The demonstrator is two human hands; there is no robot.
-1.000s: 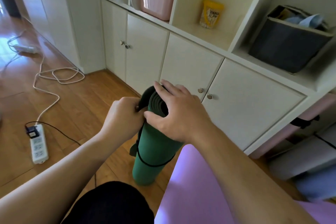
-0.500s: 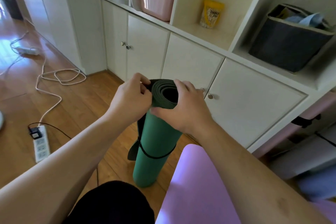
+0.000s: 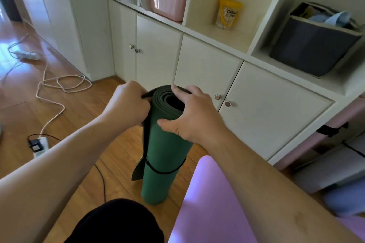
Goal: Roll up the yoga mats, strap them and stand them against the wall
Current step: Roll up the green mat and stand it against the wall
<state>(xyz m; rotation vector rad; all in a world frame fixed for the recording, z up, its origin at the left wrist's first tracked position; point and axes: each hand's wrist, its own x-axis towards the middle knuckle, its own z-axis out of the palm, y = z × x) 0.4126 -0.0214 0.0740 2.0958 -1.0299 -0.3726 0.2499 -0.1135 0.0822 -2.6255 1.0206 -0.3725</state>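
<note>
The room is lit by soft daylight from the upper left, and glare is thrown on the glossy wooden floor (image 3: pixel 17 49). Straight lines are bowed by wide-angle distortion; slight softness is seen throughout.

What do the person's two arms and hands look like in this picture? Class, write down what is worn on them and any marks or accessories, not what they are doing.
Both forearms are bare from the lower edge of the frame up to the wrists; no sleeve shows. The left hand and the right hand wear no gloves, and no rings, watch or bracelet can be seen. The fingernails that show look short and unpainted. No cables or markings appear on either arm.
</note>
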